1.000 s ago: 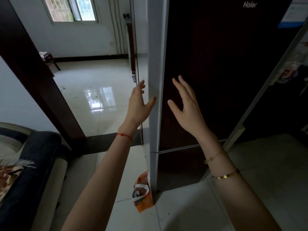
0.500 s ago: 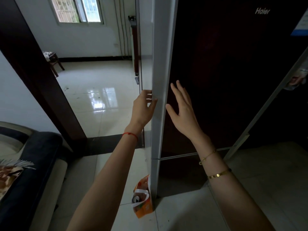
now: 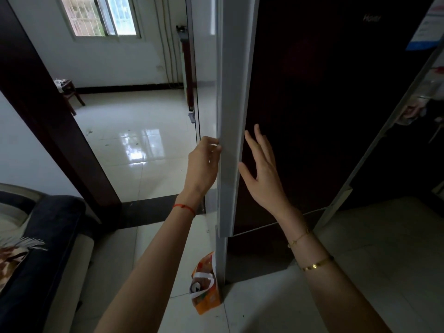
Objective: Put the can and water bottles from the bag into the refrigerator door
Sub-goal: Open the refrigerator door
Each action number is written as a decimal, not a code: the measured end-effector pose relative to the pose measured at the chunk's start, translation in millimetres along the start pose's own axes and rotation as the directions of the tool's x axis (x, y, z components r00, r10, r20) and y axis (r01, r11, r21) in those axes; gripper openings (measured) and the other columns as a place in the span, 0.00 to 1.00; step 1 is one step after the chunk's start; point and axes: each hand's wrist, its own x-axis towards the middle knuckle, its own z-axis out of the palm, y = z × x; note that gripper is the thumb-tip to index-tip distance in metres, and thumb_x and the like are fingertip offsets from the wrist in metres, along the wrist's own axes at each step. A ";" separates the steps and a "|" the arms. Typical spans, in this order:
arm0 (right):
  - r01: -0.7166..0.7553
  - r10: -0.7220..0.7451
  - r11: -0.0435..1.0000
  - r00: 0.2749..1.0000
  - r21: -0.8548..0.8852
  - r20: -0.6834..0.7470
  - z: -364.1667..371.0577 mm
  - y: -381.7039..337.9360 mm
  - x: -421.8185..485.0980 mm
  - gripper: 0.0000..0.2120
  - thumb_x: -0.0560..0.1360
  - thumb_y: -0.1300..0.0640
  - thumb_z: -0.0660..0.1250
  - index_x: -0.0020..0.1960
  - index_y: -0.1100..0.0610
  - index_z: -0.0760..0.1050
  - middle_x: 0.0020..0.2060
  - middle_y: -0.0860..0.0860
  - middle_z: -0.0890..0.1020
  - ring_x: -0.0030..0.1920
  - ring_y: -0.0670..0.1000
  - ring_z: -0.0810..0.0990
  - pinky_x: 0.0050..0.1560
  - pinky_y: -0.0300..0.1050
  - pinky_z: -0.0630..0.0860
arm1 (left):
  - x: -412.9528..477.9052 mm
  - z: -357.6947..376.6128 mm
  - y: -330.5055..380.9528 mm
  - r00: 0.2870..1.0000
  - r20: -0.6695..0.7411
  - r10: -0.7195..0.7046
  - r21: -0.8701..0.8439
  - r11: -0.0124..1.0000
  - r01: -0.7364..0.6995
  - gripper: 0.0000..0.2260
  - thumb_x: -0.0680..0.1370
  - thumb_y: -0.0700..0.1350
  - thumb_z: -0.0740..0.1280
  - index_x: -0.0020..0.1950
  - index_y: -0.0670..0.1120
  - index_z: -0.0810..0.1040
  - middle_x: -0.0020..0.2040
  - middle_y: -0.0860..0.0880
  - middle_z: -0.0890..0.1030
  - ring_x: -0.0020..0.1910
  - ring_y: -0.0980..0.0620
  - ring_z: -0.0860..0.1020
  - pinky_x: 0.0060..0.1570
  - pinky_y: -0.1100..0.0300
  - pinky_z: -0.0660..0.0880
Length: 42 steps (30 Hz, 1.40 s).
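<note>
Sofa (image 3: 36, 236): dark, far left, patterned cushion on it.
Stool (image 3: 68, 92): in the room beyond the doorway, by the wall.
Window (image 3: 103, 15): barred, top left, reflected in the glossy floor (image 3: 134, 169).
My left hand (image 3: 203, 164): red cord (image 3: 183, 207) at the wrist. The fingers are curled round the pale left edge of the door (image 3: 312, 116) and grip it.
Bag (image 3: 206, 287): orange with a white handle, upright on the floor, touching the fridge's lower left corner below my left arm.
Can (image 3: 197, 287): inside the bag, its top showing at the mouth. I can make out no bottles.
My right hand (image 3: 264, 174): fingers straight and spread, holding nothing, at the door's dark front. I cannot tell whether it touches.
Bracelets (image 3: 317, 264): two, gold, on my right forearm.
</note>
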 end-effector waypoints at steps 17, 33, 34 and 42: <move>0.011 0.022 0.995 0.941 0.096 -0.338 -77.6 -26.8 -113.7 0.22 0.77 0.58 0.66 0.69 0.63 0.68 0.73 0.54 0.67 0.73 0.47 0.66 0.71 0.49 0.69 | -116.1 7.1 55.8 0.929 0.173 0.327 -0.198 0.936 -0.292 0.09 0.77 0.45 0.70 0.54 0.43 0.77 0.47 0.56 0.79 0.47 0.64 0.79 0.48 0.74 0.74; -0.097 0.136 0.991 0.789 0.097 -0.599 -151.9 -21.6 -200.5 0.26 0.71 0.57 0.73 0.66 0.63 0.70 0.64 0.55 0.75 0.65 0.49 0.75 0.63 0.45 0.74 | -186.8 62.6 129.9 0.774 0.254 0.580 -0.452 0.778 -0.435 0.08 0.76 0.39 0.72 0.55 0.41 0.83 0.48 0.50 0.85 0.47 0.59 0.83 0.50 0.64 0.78; -0.102 0.140 0.990 0.773 0.096 -0.619 -155.9 -21.2 -205.0 0.26 0.71 0.57 0.73 0.66 0.63 0.70 0.63 0.54 0.75 0.65 0.47 0.75 0.63 0.42 0.74 | -191.8 68.0 133.4 0.766 0.258 0.589 -0.460 0.772 -0.438 0.09 0.76 0.38 0.72 0.56 0.40 0.83 0.48 0.50 0.85 0.47 0.59 0.83 0.51 0.65 0.78; -0.122 0.162 0.987 0.713 0.107 -0.683 -201.2 -1.9 -241.7 0.21 0.77 0.59 0.66 0.67 0.65 0.69 0.61 0.56 0.77 0.63 0.47 0.77 0.63 0.37 0.72 | -232.1 110.8 171.1 0.679 0.294 0.673 -0.521 0.708 -0.476 0.17 0.77 0.40 0.72 0.66 0.41 0.79 0.57 0.49 0.85 0.54 0.59 0.83 0.57 0.64 0.78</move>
